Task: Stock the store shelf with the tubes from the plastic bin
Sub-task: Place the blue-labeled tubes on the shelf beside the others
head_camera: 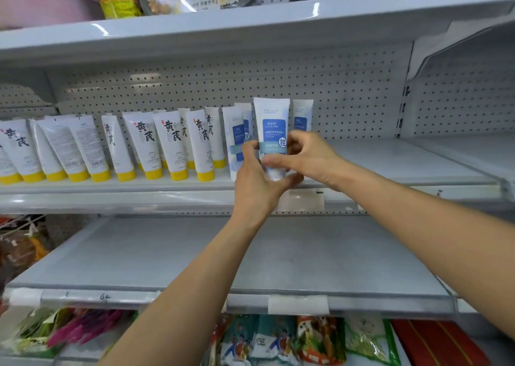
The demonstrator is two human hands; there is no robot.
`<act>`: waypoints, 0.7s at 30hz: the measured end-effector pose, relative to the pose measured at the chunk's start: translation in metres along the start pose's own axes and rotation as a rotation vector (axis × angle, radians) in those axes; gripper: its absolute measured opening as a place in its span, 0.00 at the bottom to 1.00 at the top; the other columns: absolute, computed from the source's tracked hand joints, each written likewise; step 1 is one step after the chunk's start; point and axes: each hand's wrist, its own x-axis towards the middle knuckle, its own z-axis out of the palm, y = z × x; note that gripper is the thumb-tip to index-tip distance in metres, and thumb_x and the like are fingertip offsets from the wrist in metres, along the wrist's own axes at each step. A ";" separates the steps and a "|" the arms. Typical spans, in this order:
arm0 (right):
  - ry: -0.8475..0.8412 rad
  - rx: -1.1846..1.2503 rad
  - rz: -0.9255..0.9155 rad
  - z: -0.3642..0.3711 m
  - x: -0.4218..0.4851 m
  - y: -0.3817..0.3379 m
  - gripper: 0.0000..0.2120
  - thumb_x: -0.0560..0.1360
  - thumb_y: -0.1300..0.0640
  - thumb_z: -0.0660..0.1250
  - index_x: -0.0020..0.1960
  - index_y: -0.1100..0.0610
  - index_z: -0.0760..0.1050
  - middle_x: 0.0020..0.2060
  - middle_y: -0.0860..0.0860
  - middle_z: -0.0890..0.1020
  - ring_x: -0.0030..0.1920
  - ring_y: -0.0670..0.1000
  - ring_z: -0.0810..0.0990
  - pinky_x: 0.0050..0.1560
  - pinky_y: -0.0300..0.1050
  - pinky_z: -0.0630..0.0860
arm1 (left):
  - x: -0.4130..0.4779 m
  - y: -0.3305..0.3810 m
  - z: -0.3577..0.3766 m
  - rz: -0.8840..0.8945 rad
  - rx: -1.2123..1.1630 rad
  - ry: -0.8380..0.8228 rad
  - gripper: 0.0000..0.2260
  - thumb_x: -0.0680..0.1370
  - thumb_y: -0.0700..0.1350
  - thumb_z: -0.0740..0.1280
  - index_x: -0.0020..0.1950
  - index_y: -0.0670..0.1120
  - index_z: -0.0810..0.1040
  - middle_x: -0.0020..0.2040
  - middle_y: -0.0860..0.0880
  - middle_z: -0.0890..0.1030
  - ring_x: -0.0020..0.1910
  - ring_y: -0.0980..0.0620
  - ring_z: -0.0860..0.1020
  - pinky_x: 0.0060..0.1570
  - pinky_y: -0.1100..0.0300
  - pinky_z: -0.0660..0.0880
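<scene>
White plastic with a blue label: in the head view, the white-and-blue tube (pixel 271 126) stands upright, cap end down, at the front edge of the middle shelf (pixel 404 162). Both hands are on it. The left hand (pixel 259 181) wraps its lower part from the left, with the thumb tucked beneath the cap. The right hand (pixel 303 156) pinches the same part from the right between thumb and curled fingers. The hands hide the cap, so I cannot tell whether it is already resting on the shelf. The plastic bin is out of view.

Two blue-label tubes (pixel 237 139) of the same kind stand just to its left, and another stands behind it to the right. Further left is a row of yellow-capped tubes (pixel 167 145), several of them leaning against the pegboard (pixel 348 92).

The step in hand looks like seating this tube in the blue-label group. To do it well:

- Keep the label facing forward, as it does now.
- Bring the cap down flat on the shelf beside the left neighbours.
- Line the tube's front up with theirs.
- These tubes balance on narrow caps, so a nudge from a knuckle could probably tip the neighbours. Slide the tube straight back rather than sideways.
- Loosen one hand first while the other steadies the body, and let go only once the tube stands by itself.
</scene>
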 end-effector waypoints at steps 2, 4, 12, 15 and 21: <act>0.001 0.021 0.015 -0.001 -0.001 -0.001 0.21 0.63 0.50 0.79 0.54 0.52 0.79 0.43 0.46 0.85 0.43 0.43 0.84 0.46 0.40 0.80 | -0.002 0.004 0.004 0.024 0.035 0.016 0.35 0.64 0.48 0.80 0.64 0.48 0.63 0.49 0.57 0.79 0.47 0.56 0.79 0.48 0.58 0.77; -0.003 -0.002 0.035 -0.002 -0.001 -0.003 0.20 0.63 0.50 0.79 0.53 0.51 0.79 0.40 0.44 0.85 0.39 0.39 0.83 0.40 0.36 0.77 | -0.004 0.004 0.006 0.031 0.053 0.022 0.35 0.64 0.49 0.79 0.64 0.49 0.63 0.52 0.55 0.79 0.48 0.55 0.79 0.48 0.56 0.77; 0.116 -0.155 0.048 -0.023 0.008 -0.002 0.14 0.67 0.59 0.74 0.52 0.54 0.78 0.43 0.48 0.84 0.42 0.45 0.82 0.45 0.44 0.80 | -0.007 0.003 -0.007 0.042 0.330 -0.082 0.27 0.72 0.58 0.70 0.66 0.53 0.65 0.57 0.53 0.74 0.53 0.54 0.75 0.49 0.53 0.76; 0.129 -0.224 0.082 -0.029 0.012 0.007 0.13 0.68 0.60 0.73 0.52 0.57 0.77 0.45 0.50 0.83 0.43 0.46 0.81 0.45 0.43 0.79 | -0.002 0.000 -0.014 0.075 0.452 -0.088 0.22 0.74 0.55 0.69 0.64 0.51 0.68 0.57 0.53 0.75 0.53 0.53 0.76 0.51 0.51 0.77; 0.121 -0.285 0.139 -0.029 0.021 0.024 0.14 0.71 0.61 0.71 0.56 0.58 0.75 0.48 0.52 0.80 0.45 0.49 0.79 0.38 0.37 0.72 | 0.002 -0.003 -0.016 0.031 0.518 -0.152 0.18 0.75 0.57 0.68 0.62 0.53 0.71 0.55 0.54 0.77 0.51 0.54 0.77 0.50 0.52 0.77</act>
